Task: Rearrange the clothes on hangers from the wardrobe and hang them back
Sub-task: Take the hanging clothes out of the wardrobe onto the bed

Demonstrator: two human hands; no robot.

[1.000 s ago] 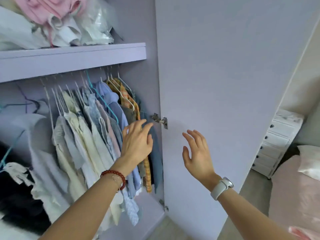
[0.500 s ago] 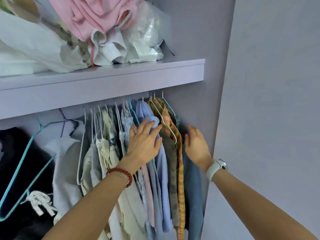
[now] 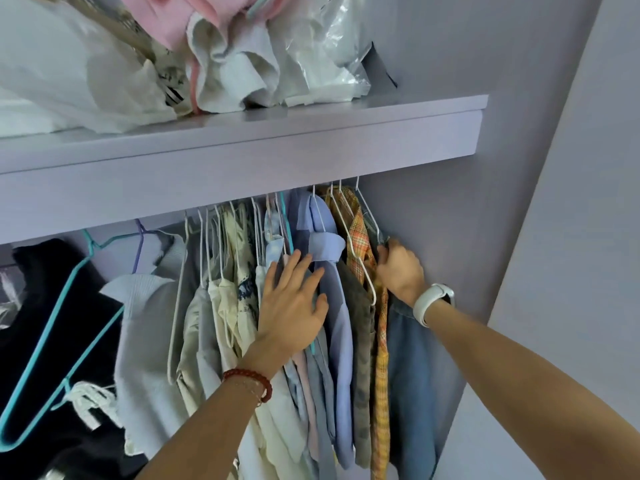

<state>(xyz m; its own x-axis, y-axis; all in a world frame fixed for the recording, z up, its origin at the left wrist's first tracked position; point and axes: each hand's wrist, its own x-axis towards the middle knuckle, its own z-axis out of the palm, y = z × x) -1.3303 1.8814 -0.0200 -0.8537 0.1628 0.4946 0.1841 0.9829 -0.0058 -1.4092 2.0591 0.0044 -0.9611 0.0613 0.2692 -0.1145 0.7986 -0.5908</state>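
Left hand [image 3: 294,306], fingers spread, is pressed flat on hung shirts [image 3: 332,306] at centre; denim garment [image 3: 412,375], centre right, is gripped by right hand [image 3: 400,271].

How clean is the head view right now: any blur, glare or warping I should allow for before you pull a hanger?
Head view: the middle is sharp, both the left hand on the blue shirt and the right hand at the end garment; the black clothes at far left smear slightly; the plastic bag on the shelf shows mild glare; wide-angle bending tilts the shelf edge; light is soft and even.
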